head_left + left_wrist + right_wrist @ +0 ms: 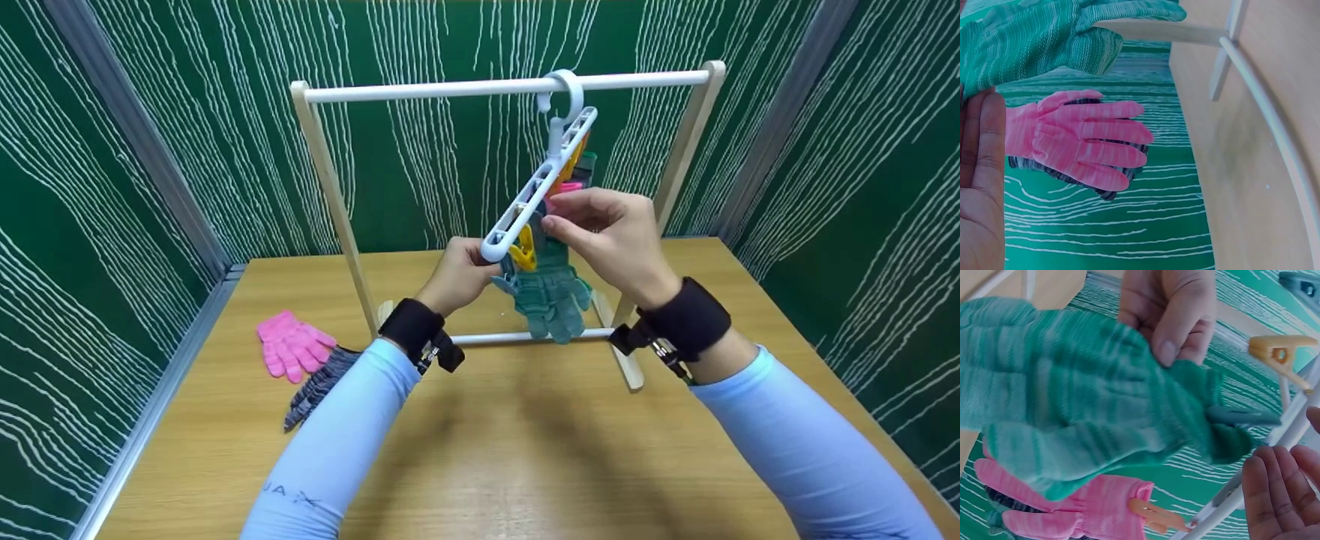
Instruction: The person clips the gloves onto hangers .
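A green striped knit glove [553, 300] hangs fingers down under a white clip hanger [517, 214]. My left hand [456, 274] pinches it near the cuff; in the right wrist view that thumb lies on the fabric. A dark green clip [1244, 417] sits at the cuff of the glove. Beside this clip, my right hand [619, 244] has thumb and fingers apart, fingertips close to the cuff and hanger bar. A yellow clip [525, 249] hangs from the near end of the hanger. Behind, a pink glove [1114, 498] hangs by an orange clip [1157, 516], overlapping a dark glove.
The hanger hooks over the white top rail [450, 89] of a wooden-legged rack. A loose pink glove [292, 345] and a dark grey knit glove [324, 382] lie on the wooden table [510, 465] at left. Green walls with white streaks surround the table.
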Demonstrator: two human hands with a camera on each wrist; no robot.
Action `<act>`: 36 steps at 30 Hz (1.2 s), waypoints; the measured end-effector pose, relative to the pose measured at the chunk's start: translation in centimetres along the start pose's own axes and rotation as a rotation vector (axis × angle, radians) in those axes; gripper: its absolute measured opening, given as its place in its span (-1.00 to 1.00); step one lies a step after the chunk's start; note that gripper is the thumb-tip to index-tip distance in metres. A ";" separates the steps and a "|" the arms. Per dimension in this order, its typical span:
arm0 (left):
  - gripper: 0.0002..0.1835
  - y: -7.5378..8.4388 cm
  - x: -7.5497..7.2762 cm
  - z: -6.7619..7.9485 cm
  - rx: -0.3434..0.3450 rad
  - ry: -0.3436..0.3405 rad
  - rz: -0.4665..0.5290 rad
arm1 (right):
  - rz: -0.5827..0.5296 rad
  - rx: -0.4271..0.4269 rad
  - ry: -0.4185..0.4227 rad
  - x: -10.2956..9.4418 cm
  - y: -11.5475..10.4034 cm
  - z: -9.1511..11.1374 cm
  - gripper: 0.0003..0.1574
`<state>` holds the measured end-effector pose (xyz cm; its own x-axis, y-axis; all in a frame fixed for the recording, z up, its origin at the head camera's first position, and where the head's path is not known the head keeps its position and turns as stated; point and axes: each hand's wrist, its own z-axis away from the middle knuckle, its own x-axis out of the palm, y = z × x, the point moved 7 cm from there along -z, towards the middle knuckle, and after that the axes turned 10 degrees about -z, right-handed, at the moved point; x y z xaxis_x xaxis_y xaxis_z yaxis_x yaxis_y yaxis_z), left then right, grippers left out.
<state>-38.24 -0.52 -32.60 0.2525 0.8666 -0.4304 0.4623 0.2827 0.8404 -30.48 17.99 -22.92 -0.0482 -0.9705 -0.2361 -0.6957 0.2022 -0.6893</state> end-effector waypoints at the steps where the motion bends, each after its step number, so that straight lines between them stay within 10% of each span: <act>1: -0.79 0.0 0.0 0.0 0.002 0.001 -0.003 | 0.005 -0.005 -0.009 0.1 -0.2 0.1 -0.76; 15: -0.81 0.3 0.4 -0.1 0.049 -0.024 0.027 | -0.010 0.029 -0.126 1.9 -1.2 1.0 -0.71; 36: -0.77 0.6 0.4 0.0 0.045 -0.041 -0.006 | 0.081 0.076 -0.084 2.8 -0.8 1.5 -0.75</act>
<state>-37.85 0.01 -32.32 0.2838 0.8471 -0.4493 0.5013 0.2684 0.8226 -28.99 15.36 -24.08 -0.0391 -0.9370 -0.3473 -0.6357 0.2914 -0.7148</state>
